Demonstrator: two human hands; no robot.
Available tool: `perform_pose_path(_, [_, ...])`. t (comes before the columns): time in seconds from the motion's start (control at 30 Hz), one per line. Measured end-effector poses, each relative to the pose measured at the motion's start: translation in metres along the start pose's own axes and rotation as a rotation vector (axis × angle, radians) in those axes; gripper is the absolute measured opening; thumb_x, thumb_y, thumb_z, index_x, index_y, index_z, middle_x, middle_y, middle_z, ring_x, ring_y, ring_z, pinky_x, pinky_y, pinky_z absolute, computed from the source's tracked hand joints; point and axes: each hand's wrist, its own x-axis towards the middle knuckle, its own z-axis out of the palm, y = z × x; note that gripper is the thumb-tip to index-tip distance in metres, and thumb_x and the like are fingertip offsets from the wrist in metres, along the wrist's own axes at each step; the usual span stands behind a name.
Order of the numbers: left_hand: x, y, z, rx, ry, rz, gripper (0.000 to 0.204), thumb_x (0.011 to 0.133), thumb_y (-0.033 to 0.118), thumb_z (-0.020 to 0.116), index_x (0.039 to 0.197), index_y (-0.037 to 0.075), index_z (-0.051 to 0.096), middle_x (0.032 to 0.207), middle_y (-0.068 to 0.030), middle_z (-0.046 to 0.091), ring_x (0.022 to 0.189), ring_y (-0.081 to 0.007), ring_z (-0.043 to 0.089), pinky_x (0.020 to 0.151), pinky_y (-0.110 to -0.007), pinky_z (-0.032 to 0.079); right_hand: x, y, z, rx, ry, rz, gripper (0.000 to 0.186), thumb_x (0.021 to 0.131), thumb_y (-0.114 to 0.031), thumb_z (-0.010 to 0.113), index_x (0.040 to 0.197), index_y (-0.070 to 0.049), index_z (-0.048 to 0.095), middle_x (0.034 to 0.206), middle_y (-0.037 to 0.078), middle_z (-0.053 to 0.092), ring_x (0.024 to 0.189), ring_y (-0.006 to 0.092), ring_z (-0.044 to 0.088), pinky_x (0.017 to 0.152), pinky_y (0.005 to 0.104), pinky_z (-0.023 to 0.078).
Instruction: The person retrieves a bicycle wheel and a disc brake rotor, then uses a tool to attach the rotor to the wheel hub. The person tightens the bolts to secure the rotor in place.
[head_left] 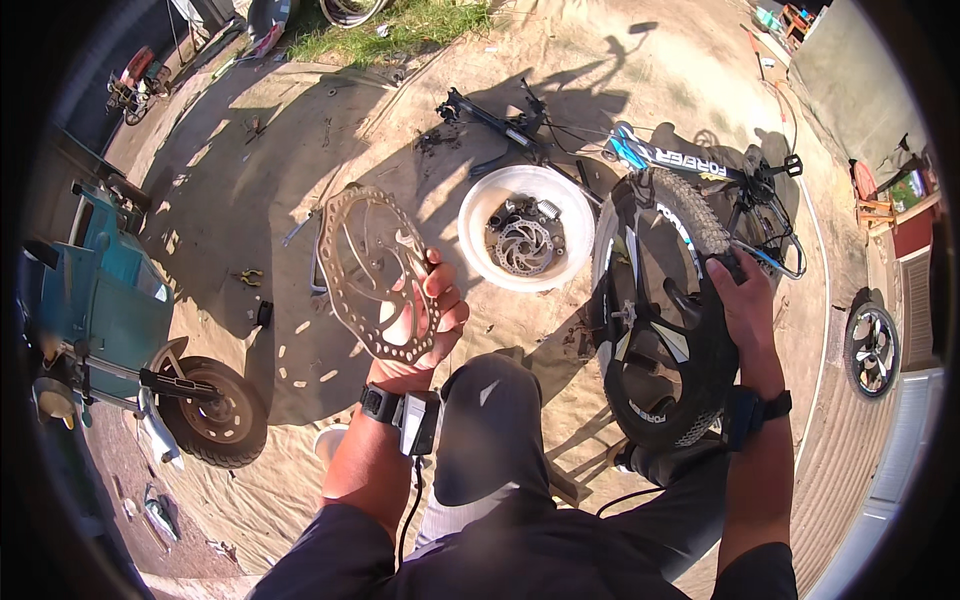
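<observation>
My left hand [435,310] grips a silver brake rotor [368,205] raised left of the white tub [475,230]; what looks like a wrench head [408,243] shows by my fingers, behind the rotor. The tub holds another rotor [523,247] and assorted small metal parts. My right hand [743,300] is closed on the tyre of a black bicycle wheel [680,400], which is held tilted beside my right leg. A white-lettered bicycle frame [685,158] lies behind that wheel.
Black fork parts [515,135] lie beyond the tub. Yellow-handled pliers [250,277] lie on the ground cloth [290,420]. A teal scooter [120,310] stands at left, its front wheel near me. Another wheel [870,375] leans at far right, near a red chair [870,210].
</observation>
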Motion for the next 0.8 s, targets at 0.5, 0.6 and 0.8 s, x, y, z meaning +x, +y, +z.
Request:
perform_pose_path(0.5, [-0.057,-0.058,0.125,-0.068,-0.596,-0.206,0.031,0.095,0.02,0.072,0.115,0.006,0.055,0.066,0.0016,0.049,0.048,-0.0075,0.031,0.046,-0.026,0.028,-0.041,0.008,0.009,0.086,0.114,-0.299,0.04,0.09,-0.032,0.076,0.113,0.0,0.07,0.092,0.016,0.075,0.084,0.0252,0.073,0.078,0.0344,0.055])
perform_pose_path(0.6, [-0.059,-0.064,0.134,-0.059,-0.573,-0.222,0.031,0.094,0.021,0.073,0.114,0.006,0.054,0.065,0.0016,0.048,0.048,-0.0074,0.031,0.045,-0.026,0.027,-0.043,0.002,0.004,0.106,0.075,-0.224,0.041,0.089,-0.032,0.076,0.113,0.001,0.07,0.094,0.017,0.075,0.086,0.0257,0.073,0.078,0.0346,0.055])
perform_pose_path(0.8, [-0.054,-0.076,0.141,-0.039,-0.564,-0.241,0.031,0.093,0.021,0.074,0.112,0.006,0.055,0.064,0.0012,0.049,0.046,-0.0073,0.029,0.043,-0.026,0.024,-0.053,-0.005,-0.003,0.007,0.165,-0.195,0.04,0.09,-0.034,0.075,0.11,0.0,0.07,0.092,0.017,0.075,0.083,0.0267,0.072,0.076,0.0355,0.055])
